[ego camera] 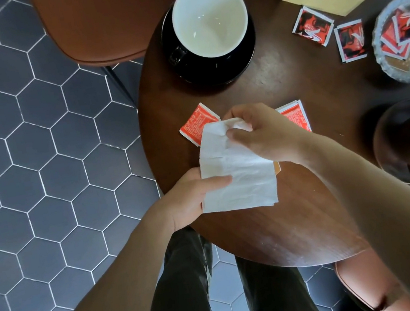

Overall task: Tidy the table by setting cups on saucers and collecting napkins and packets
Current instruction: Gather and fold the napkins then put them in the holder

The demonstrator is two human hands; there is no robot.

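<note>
Napkin pinched in both hands, left hand & right hand, over tabletop near edge; both cups look on saucers, loose packets still uncollected.

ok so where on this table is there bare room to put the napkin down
The near edge of the table, below the napkin and both hands, is bare. So is the middle strip between the black saucer and the glass dish. It is crowded at the far right with loose packets, and two more packets lie under the hands.
</note>
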